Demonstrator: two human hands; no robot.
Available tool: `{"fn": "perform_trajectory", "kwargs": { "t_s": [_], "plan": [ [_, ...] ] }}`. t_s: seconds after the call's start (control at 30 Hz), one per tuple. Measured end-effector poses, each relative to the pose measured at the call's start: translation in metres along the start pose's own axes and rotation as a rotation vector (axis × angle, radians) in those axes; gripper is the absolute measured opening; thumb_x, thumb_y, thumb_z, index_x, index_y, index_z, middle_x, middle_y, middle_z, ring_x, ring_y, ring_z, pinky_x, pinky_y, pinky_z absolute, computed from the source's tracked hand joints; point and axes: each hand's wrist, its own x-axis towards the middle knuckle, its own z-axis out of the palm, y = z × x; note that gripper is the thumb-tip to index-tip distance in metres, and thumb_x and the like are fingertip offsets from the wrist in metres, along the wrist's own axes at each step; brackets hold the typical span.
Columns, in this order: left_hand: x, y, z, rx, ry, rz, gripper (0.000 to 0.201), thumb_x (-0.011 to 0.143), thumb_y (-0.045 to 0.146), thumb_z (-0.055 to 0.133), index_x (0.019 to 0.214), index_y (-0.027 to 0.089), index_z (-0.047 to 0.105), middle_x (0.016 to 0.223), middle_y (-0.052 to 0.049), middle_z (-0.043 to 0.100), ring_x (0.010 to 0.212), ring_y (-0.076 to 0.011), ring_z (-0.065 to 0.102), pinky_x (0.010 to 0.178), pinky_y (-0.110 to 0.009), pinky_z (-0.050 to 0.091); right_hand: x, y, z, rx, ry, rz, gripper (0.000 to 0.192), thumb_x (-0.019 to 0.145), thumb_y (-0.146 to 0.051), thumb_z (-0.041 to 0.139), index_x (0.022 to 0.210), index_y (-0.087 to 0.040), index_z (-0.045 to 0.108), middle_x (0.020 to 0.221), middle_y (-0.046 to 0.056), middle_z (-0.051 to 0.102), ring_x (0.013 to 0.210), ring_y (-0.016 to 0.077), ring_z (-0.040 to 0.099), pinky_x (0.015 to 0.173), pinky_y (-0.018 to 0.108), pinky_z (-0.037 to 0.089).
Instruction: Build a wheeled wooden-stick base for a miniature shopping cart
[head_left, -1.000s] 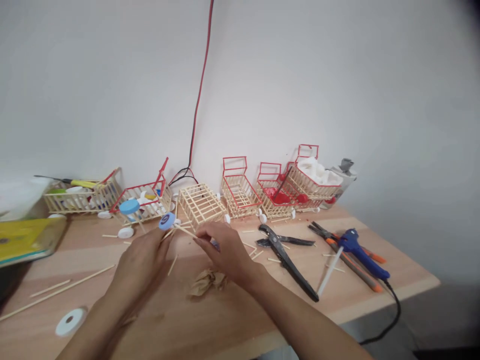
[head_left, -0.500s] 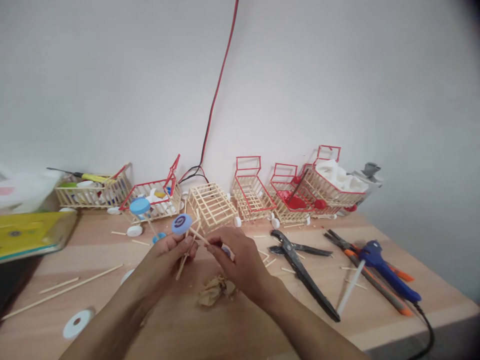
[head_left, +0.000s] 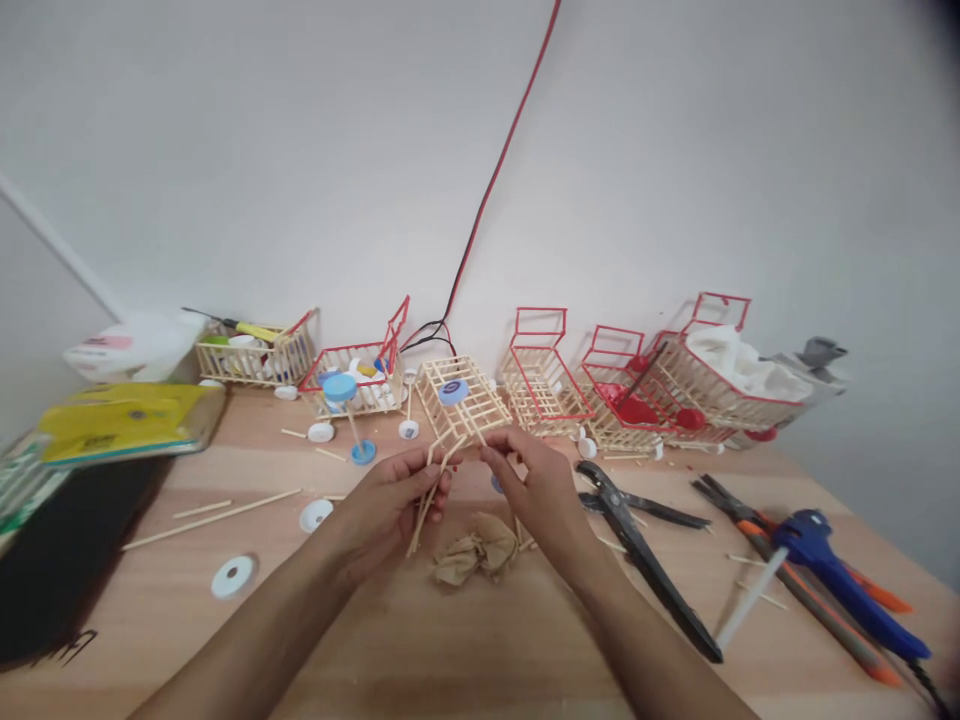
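My left hand pinches a small frame of thin wooden sticks, held at a slant above the table. Between the thumb and fingers of my right hand is a wooden-stick axle with blue bottle-cap wheels. One blue cap sits at the axle's far end, past my fingertips; another blue cap shows partly beneath my right hand. Behind both hands stands a stick basket without red trim, partly covered by the cap. Crumpled brown paper lies just below my hands.
Stick shopping carts with red trim line the wall. Black-handled pliers, orange-grey pliers and a blue glue gun lie at right. Loose sticks, a white ring and a yellow packet are at left.
The view has swung left, so the table things appear farther right. The axle's far cap has moved away from my left hand, up and right. Both hands keep their hold.
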Motion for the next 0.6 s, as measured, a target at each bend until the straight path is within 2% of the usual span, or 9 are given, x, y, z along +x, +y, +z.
{"fn": "perform_trajectory", "kwargs": {
  "t_s": [0.23, 0.43, 0.5, 0.6],
  "plan": [
    [-0.005, 0.005, 0.009, -0.002, -0.069, -0.01, 0.034, 0.07, 0.03, 0.076, 0.096, 0.011, 0.066, 0.069, 0.0, 0.055, 0.055, -0.0065, 0.045, 0.048, -0.017, 0.033, 0.002, 0.004, 0.003, 0.158, -0.034, 0.1, 0.018, 0.085, -0.026, 0.056, 0.099, -0.02, 0.066, 0.086, 0.003, 0.071, 0.073, 0.0151, 0.062, 0.065, 0.026, 0.045],
    [-0.003, -0.002, 0.006, 0.032, -0.086, -0.037, 0.032, 0.074, 0.03, 0.072, 0.099, 0.011, 0.065, 0.07, 0.0, 0.054, 0.054, -0.006, 0.044, 0.049, -0.018, 0.032, 0.0, 0.003, 0.003, 0.283, -0.094, 0.213, 0.021, 0.085, -0.034, 0.056, 0.094, -0.018, 0.064, 0.082, 0.004, 0.071, 0.063, 0.0136, 0.058, 0.056, 0.026, 0.046],
    [0.0, -0.006, 0.004, 0.083, -0.065, -0.002, 0.029, 0.076, 0.032, 0.069, 0.095, 0.011, 0.063, 0.071, 0.0, 0.054, 0.054, -0.006, 0.044, 0.049, -0.018, 0.033, 0.0, 0.002, 0.003, 0.27, -0.086, 0.187, 0.019, 0.085, -0.033, 0.056, 0.092, -0.018, 0.065, 0.082, 0.004, 0.071, 0.064, 0.0134, 0.058, 0.058, 0.026, 0.046],
    [0.003, -0.011, 0.003, 0.3, -0.019, 0.083, 0.027, 0.083, 0.038, 0.06, 0.089, 0.012, 0.06, 0.072, -0.001, 0.055, 0.054, -0.0064, 0.045, 0.048, -0.018, 0.032, 0.0, 0.001, 0.003, 0.171, -0.043, 0.1, 0.015, 0.086, -0.029, 0.056, 0.089, -0.019, 0.066, 0.082, 0.003, 0.07, 0.071, 0.0142, 0.061, 0.068, 0.027, 0.047]
  ]
}}
